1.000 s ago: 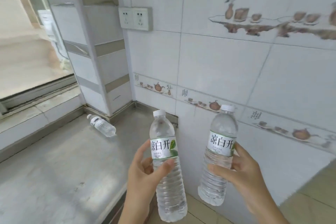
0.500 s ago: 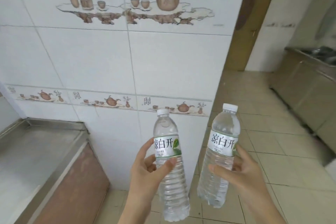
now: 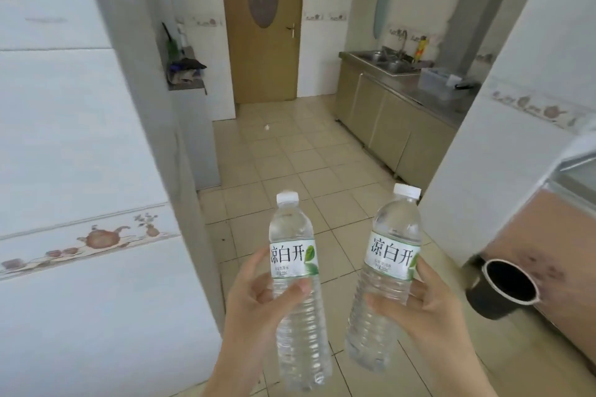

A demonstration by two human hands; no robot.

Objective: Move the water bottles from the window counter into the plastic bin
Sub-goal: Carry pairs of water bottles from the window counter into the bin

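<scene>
My left hand (image 3: pixel 254 303) grips a clear water bottle (image 3: pixel 298 274) with a white cap and a white-green label, held upright in front of me. My right hand (image 3: pixel 422 309) grips a second, matching water bottle (image 3: pixel 385 277), tilted slightly right. Both bottles hang over the tiled floor. A translucent plastic bin (image 3: pixel 435 82) stands on the steel counter at the far right. The window counter is out of view.
A white tiled wall (image 3: pixel 80 171) fills the left side. A brown door (image 3: pixel 263 22) closes the far end of the tiled floor (image 3: pixel 277 155). A steel sink counter (image 3: pixel 396 74) with cabinets runs along the right. A dark pot (image 3: pixel 503 287) sticks out at the near right.
My view has swung to the right, from the window counter and tiled wall to the kitchen passage. Both hands keep their grip on the bottles in the same pose.
</scene>
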